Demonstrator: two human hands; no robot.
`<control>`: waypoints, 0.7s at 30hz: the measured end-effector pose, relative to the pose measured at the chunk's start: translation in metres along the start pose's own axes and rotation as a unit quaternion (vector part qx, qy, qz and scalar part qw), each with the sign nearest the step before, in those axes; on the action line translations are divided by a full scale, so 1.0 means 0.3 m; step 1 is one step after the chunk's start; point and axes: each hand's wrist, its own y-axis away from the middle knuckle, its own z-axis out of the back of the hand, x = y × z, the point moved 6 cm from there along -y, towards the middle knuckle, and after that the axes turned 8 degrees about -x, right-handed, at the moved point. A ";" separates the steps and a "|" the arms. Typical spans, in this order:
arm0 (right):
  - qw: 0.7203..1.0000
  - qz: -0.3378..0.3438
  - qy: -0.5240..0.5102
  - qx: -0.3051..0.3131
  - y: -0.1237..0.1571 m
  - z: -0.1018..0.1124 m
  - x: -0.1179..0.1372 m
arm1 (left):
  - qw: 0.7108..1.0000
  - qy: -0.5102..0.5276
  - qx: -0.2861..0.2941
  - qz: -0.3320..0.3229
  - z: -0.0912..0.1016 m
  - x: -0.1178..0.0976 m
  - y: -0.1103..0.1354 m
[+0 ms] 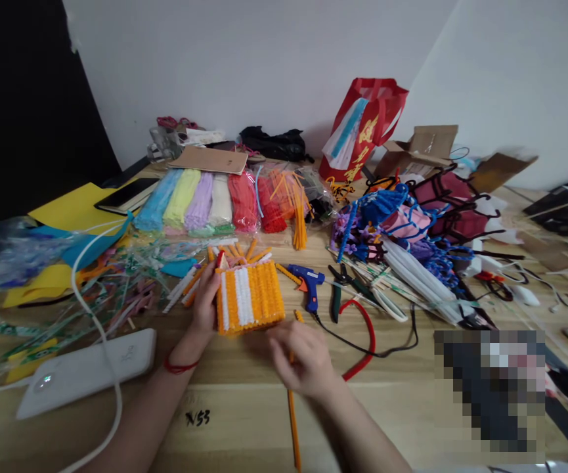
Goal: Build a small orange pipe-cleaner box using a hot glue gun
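My left hand is wrapped round the left side of a box-shaped piece made of fuzzy pipe cleaners in orange and white stripes. It is tilted toward me, just above the table. Loose orange and white pipe cleaners show behind its top edge. Below its right corner is my right hand, fingers curled and thumb apart. A long orange pipe cleaner runs beneath that hand and shows in the gap by the thumb. A blue hot glue gun lies just beyond.
Dark-handled pliers and a red pipe cleaner lie to the right, crossed by a black cord. Bundles of coloured pipe cleaners stretch across the back. A white power bank with a cable sits at left. Behind stands a red bag.
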 end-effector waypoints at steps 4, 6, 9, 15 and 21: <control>0.962 -0.230 0.074 0.124 0.025 0.027 -0.147 | 1.000 -0.009 0.015 -0.017 -0.004 -0.017 0.011; 0.939 -0.272 0.053 0.202 0.044 0.020 -0.178 | 1.000 -0.008 0.024 -0.018 -0.009 -0.018 0.012; 0.919 -0.289 0.092 0.250 0.066 0.012 -0.202 | 0.999 0.005 0.041 -0.015 -0.023 -0.018 0.012; 0.862 -0.322 0.277 0.277 0.097 -0.016 -0.240 | 0.998 -0.025 0.023 -0.047 -0.009 -0.012 0.013; 0.852 -0.339 0.275 0.288 0.104 -0.046 -0.250 | 0.938 -0.185 0.022 -0.291 0.025 -0.154 0.062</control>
